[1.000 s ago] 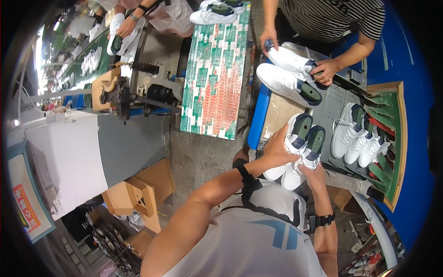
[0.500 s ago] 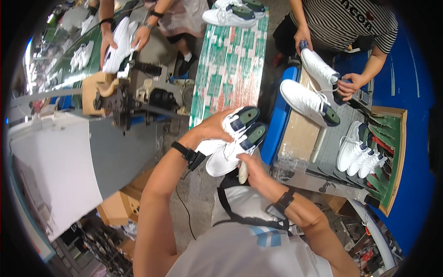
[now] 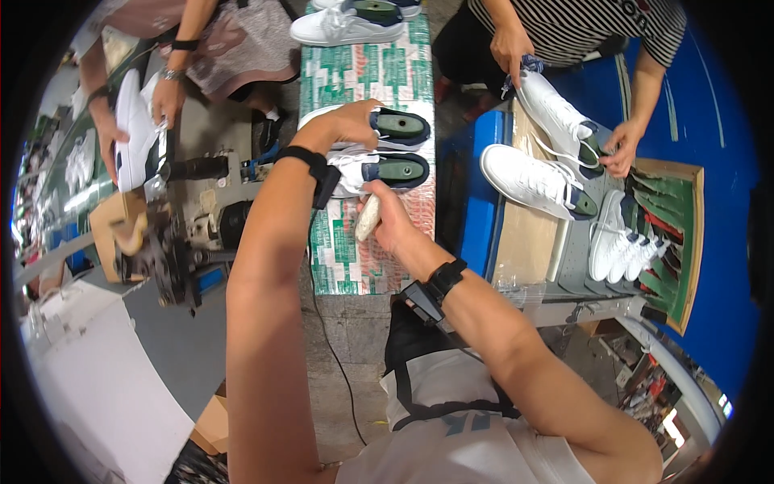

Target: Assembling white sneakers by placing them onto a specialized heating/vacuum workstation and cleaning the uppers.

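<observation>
Two white sneakers, one farther (image 3: pixel 403 125) and one nearer (image 3: pixel 351 171), lie side by side on the patterned bench, dark green insoles facing right. My left hand (image 3: pixel 351 125) is closed over the farther sneaker, fingers across its upper by the opening. At the nearer sneaker's near side is my right hand (image 3: pixel 389 216), its fingertips against the shoe. A pale oblong piece (image 3: pixel 368 219) is also held in that hand; its exact kind is unclear. The left hand hides part of the farther sneaker's laces.
More white sneakers (image 3: pixel 347 28) stand at the bench's (image 3: pixel 339 250) far end. On the left, a co-worker's hands hold a sneaker (image 3: pixel 135 133) near a dark machine (image 3: pixel 165 250). At right, another person handles laced sneakers (image 3: pixel 528 177) beside a blue-edged stand (image 3: pixel 484 242). A black cable (image 3: pixel 330 363) crosses the floor.
Both hands have carried the pair of sneakers forward and left from in front of my body onto the bench. The shoes have turned so their openings face right.
</observation>
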A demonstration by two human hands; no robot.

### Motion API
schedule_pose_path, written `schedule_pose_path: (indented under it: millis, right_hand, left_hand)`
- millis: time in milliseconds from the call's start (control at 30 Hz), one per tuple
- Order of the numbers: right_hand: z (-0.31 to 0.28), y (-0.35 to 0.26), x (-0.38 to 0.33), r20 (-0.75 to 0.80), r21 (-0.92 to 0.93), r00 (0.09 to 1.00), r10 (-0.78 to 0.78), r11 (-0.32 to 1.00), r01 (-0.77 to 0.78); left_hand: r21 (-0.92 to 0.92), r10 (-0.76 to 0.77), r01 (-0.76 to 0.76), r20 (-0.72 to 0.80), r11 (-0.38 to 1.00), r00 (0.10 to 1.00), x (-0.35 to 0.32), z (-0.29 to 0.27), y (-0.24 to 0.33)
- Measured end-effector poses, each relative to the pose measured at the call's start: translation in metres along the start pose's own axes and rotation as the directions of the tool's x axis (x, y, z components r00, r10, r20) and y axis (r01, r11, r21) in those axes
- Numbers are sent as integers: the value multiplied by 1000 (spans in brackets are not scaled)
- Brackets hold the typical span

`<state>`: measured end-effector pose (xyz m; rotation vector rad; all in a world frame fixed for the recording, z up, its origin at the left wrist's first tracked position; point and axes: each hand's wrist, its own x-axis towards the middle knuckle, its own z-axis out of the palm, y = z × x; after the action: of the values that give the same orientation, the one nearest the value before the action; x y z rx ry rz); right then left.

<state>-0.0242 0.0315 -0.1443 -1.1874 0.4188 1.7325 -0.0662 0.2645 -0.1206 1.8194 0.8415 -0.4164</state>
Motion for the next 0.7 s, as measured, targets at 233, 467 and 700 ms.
schedule_pose_path:
  millis: [233,467,700]
  right_hand:
    - [-148,29,-65,236,-294,958,163,952,-90]
    - [-309,-68,-253,125,-97,984,124,989,-113]
    - [-499,-239,-304,-459,-887,200,-866,459,-51]
  left_hand:
    - [386,297,-30,-656,922,694,-21,70,-16]
    - [-149,535,-547,-118,823,837,-25,253,185]
    - [-452,496,-393,131,801,859,7,378,269]
